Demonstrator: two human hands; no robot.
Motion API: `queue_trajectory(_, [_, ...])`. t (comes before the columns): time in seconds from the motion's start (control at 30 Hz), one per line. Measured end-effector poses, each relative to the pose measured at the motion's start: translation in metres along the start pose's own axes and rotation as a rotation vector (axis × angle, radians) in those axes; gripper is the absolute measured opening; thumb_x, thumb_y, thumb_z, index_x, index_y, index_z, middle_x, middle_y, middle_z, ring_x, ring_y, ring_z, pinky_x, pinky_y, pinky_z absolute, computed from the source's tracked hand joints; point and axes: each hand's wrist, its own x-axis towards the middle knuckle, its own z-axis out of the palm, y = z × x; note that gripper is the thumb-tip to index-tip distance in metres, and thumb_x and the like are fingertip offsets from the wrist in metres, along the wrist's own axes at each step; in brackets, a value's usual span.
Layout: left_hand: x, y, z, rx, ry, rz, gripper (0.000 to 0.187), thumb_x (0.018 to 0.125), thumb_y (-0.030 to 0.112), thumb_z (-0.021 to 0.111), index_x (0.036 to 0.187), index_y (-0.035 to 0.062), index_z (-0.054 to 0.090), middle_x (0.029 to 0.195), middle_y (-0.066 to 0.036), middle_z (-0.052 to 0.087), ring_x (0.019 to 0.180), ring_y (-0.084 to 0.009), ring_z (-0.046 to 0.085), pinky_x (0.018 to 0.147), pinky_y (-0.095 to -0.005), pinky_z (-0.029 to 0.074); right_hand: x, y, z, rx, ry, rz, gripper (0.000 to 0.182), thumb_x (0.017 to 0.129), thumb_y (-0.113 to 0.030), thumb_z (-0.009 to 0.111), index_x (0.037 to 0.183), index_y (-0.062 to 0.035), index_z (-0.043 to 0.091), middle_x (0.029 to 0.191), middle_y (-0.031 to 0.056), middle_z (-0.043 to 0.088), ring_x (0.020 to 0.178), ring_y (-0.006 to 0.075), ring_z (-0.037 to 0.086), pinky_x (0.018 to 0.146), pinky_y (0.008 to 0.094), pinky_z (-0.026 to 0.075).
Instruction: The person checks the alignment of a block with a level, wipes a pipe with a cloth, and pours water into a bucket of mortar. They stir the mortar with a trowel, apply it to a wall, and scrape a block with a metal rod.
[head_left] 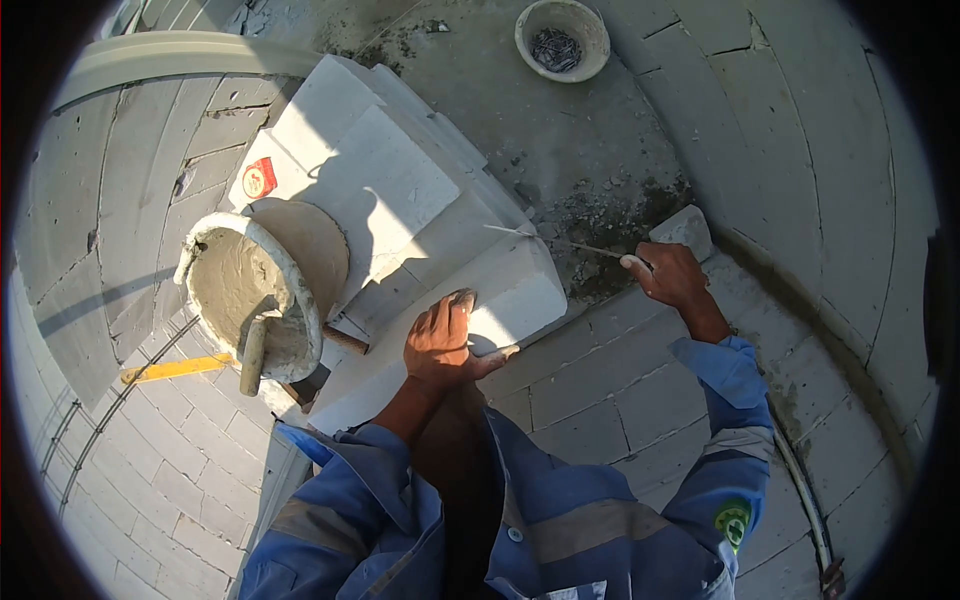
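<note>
My left hand presses on the near end of a long white block, its thumb spread along the block's side. To the right, my right hand is closed round the end of a thin metal tool, probably a blade or rod. The tool's far end reaches left over the block's upper edge. Behind my left hand, more white blocks lie stacked, partly in sunlight. A small pale block sits just beyond my right hand.
At the left stands a mortar bucket with a trowel handle over its rim. Near it are a yellow level and a hammer handle. A red packet lies on the blocks. A bowl of nails stands at the top.
</note>
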Motion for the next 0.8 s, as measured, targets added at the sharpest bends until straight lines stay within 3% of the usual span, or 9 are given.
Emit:
queue_trajectory(0.1, [0.002, 0.000, -0.001, 0.029, 0.034, 0.032, 0.089, 0.054, 0.058, 0.085, 0.116, 0.0014, 0.058, 0.108, -0.014, 0.065, 0.093, -0.0311, 0.066, 0.082, -0.0396, 0.053, -0.001, 0.007, 0.003, -0.042, -0.010, 0.085, 0.045, 0.092, -0.044, 0.061, 0.070, -0.0054, 0.058, 0.065, 0.0172, 0.059, 0.063, 0.0418, 0.058, 0.056, 0.0495, 0.043])
queue_trajectory(0.27, [0.002, 0.002, -0.002, 0.005, 0.005, 0.002, 0.090, 0.055, 0.060, 0.084, 0.117, 0.0015, 0.058, 0.108, -0.014, 0.064, 0.094, -0.0312, 0.066, 0.082, -0.0398, 0.053, -0.011, 0.004, 0.004, -0.002, 0.038, -0.024, 0.044, 0.092, -0.043, 0.062, 0.070, -0.0052, 0.058, 0.064, 0.0161, 0.058, 0.060, 0.0401, 0.058, 0.055, 0.0483, 0.044])
queue_trajectory(0.43, [-0.001, -0.003, 0.001, 0.032, -0.003, 0.008, 0.090, 0.056, 0.062, 0.082, 0.116, 0.0007, 0.058, 0.109, -0.015, 0.064, 0.095, -0.0324, 0.066, 0.083, -0.0398, 0.053, -0.006, -0.013, -0.004, -0.021, 0.023, -0.028, 0.048, 0.093, -0.047, 0.057, 0.071, -0.0050, 0.059, 0.065, 0.0172, 0.060, 0.062, 0.0403, 0.060, 0.056, 0.0494, 0.045])
queue_trajectory(0.6, [0.003, -0.002, 0.002, 0.014, 0.014, 0.010, 0.090, 0.058, 0.062, 0.081, 0.118, 0.0004, 0.057, 0.110, -0.016, 0.064, 0.097, -0.0333, 0.065, 0.084, -0.0412, 0.052, -0.008, 0.011, 0.000, -0.138, -0.014, 0.072, 0.050, 0.095, -0.048, 0.054, 0.071, -0.0049, 0.060, 0.065, 0.0176, 0.061, 0.062, 0.0395, 0.062, 0.057, 0.0500, 0.046])
queue_trajectory(0.67, [0.000, -0.002, 0.005, 0.043, 0.037, 0.033, 0.093, 0.061, 0.073, 0.073, 0.117, 0.0006, 0.059, 0.109, -0.016, 0.062, 0.096, -0.0304, 0.064, 0.085, -0.0394, 0.052, -0.022, 0.000, 0.001, -0.102, 0.017, 0.103, 0.048, 0.095, -0.047, 0.056, 0.071, -0.0051, 0.060, 0.065, 0.0167, 0.062, 0.062, 0.0388, 0.062, 0.056, 0.0490, 0.046])
queue_trajectory(0.8, [0.001, -0.004, 0.003, 0.034, -0.032, 0.013, 0.096, 0.063, 0.075, 0.071, 0.120, -0.0001, 0.057, 0.111, -0.016, 0.062, 0.097, -0.0317, 0.064, 0.085, -0.0404, 0.052, -0.045, -0.015, 0.008, -0.079, 0.124, 0.028, 0.044, 0.094, -0.041, 0.060, 0.070, -0.0050, 0.057, 0.063, 0.0171, 0.059, 0.059, 0.0385, 0.060, 0.053, 0.0470, 0.045])
